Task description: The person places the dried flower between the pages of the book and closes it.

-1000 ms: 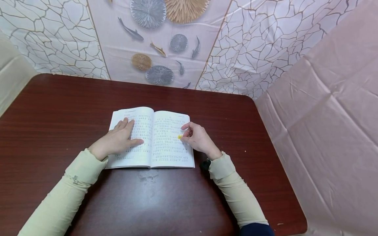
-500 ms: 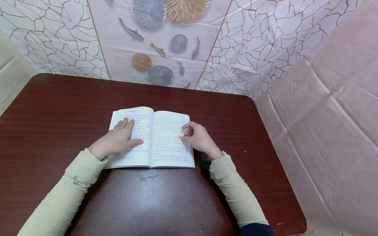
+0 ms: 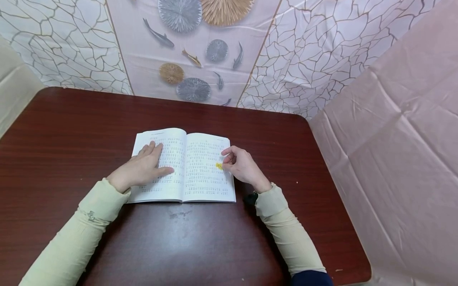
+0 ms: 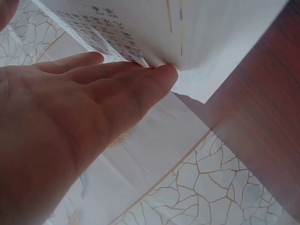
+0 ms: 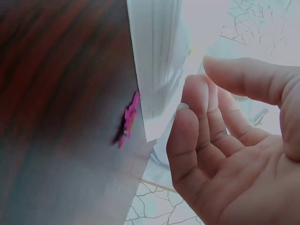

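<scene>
An open book (image 3: 205, 184) with printed pages lies on the table. My left hand (image 3: 141, 171) rests on the left page with its fingers extended and thumb spread; in the left wrist view its fingertips touch the paper. On the right page, near its outer edge, is a small bright yellow piece (image 3: 219, 166), too small to make out further. Just right of it hovers my right hand (image 3: 243, 167), fingers loosely bent. The right wrist view shows a gap between thumb and fingers, with nothing held.
A thin pink piece (image 5: 129, 121) with a jagged outline lies on the table beside the book's edge in the right wrist view. The dark red wooden table (image 3: 89, 119) meets a patterned cloth (image 3: 143, 75) at the back and a pinkish cloth (image 3: 393, 139) on the right.
My right hand has drawn slightly right, off the yellow piece, which now shows more fully on the page. My left hand has stayed in place. The view has tilted a little.
</scene>
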A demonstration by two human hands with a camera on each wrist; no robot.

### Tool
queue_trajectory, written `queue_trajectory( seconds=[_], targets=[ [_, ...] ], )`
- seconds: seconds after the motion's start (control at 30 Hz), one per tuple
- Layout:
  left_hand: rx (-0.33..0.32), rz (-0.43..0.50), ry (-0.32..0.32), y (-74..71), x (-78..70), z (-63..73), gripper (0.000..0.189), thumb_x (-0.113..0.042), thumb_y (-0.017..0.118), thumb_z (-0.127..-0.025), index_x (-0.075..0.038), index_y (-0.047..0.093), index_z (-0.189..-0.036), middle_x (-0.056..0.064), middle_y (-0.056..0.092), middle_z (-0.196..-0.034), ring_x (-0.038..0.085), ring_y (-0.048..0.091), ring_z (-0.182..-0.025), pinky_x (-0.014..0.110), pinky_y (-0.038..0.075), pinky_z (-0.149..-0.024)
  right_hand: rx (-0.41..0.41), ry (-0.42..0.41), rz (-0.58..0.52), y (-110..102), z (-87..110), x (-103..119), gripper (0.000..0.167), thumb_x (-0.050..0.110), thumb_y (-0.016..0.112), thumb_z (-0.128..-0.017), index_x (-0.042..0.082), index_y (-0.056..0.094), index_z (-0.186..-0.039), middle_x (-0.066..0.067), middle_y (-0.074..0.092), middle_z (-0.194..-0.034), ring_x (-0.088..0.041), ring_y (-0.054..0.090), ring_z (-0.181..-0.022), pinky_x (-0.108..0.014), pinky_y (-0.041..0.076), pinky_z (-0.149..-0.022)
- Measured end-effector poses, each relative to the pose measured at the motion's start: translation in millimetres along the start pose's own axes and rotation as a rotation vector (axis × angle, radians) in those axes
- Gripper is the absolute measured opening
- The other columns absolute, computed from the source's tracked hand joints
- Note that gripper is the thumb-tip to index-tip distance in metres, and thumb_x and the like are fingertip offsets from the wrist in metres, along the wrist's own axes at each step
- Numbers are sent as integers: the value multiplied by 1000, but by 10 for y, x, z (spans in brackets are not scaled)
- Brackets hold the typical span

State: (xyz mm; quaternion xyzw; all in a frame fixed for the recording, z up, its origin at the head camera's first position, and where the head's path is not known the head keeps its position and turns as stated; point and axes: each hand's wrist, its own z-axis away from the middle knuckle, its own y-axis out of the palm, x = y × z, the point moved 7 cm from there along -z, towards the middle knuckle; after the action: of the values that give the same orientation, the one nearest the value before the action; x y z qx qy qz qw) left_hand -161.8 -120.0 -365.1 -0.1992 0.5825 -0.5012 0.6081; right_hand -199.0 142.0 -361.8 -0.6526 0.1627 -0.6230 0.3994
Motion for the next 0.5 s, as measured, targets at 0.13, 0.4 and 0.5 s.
queue_trajectory(
  seconds=[0.13,0.4,0.5],
  targets=[
    [3,-1,6,3,5,-5,94,-47,58,-95,17,13,-147,39,6,-152,56,8,-139,62,13,-112,-16,13,8,-53,14,-4,26,3,67,-89,7,61,-114,-5,60,-89,-21,57,-78,-28,50,-64],
    [7,-1,8,-3,-13,-3,93,-47,58,-95,16,13,-148,40,6,-152,56,8,-139,62,12,-112,-45,26,-5,-185,69,-73,27,6,66,-92,4,61,-118,-5,62,-91,-22,59,-75,-30,51,-60],
    [7,0,9,3,-15,-4,93,-47,57,-95,16,13,-147,40,5,-152,57,8,-139,62,12,-112,-59,27,-5,-242,95,-105,26,9,66,-93,4,62,-118,-5,63,-91,-21,59,-77,-31,49,-62]
  ],
)
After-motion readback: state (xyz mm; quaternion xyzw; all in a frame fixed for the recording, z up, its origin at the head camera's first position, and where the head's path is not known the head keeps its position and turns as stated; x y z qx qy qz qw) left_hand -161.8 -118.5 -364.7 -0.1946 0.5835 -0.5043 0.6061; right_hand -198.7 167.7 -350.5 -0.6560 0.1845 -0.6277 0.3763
